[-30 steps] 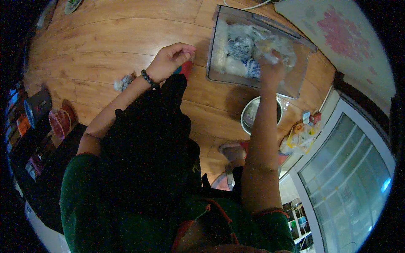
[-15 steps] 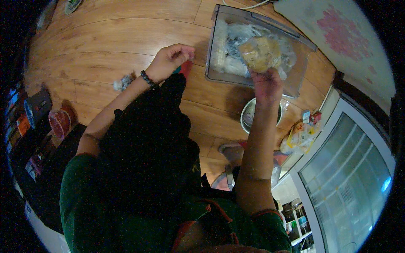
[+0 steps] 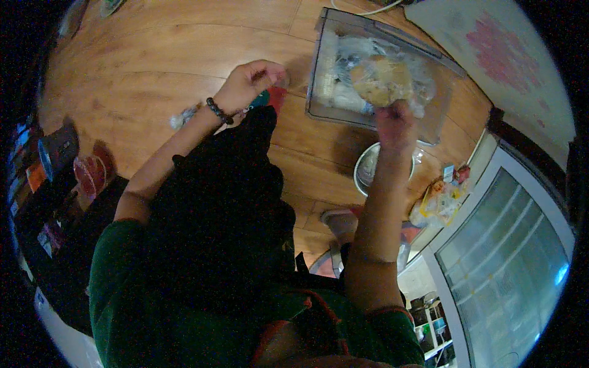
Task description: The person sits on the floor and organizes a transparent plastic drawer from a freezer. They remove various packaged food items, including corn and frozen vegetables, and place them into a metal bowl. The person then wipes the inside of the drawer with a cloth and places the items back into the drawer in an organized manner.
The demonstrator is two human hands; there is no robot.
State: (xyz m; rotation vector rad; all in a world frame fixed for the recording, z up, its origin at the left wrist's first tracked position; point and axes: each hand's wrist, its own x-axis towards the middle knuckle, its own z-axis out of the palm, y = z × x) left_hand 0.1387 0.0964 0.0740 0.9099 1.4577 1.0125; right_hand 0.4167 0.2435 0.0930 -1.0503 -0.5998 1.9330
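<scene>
Over the clear grey plastic bin, my right hand [image 3: 397, 126] pinches the lower edge of a clear plastic bag [image 3: 383, 81] with flat yellowish-brown contents. What exactly is inside the bag cannot be made out. Under it, the bin [image 3: 343, 118] holds several crumpled clear and whitish plastic bags [image 3: 350, 52]. Out to the left, my left hand [image 3: 250, 84] hangs beyond my dark-clothed knee, its fingers loosely bent with a gap by the thumb. Nothing shows in that hand, though its fingertips are partly hidden. A dark bead bracelet [image 3: 218, 111] circles the left wrist.
A pale round bucket [image 3: 367, 165] stands below the bin, partly behind my right forearm. A filled plastic bag [image 3: 438, 205] lies by the glazed door [image 3: 509, 245]. Crumpled plastic [image 3: 182, 118] lies on the wooden floor to the left, and a red basket [image 3: 91, 175] sits farther left.
The yellowish-brown bag has turned slightly in my right hand and looks flatter. The whole view has shifted a little; my left hand stays near the knee.
</scene>
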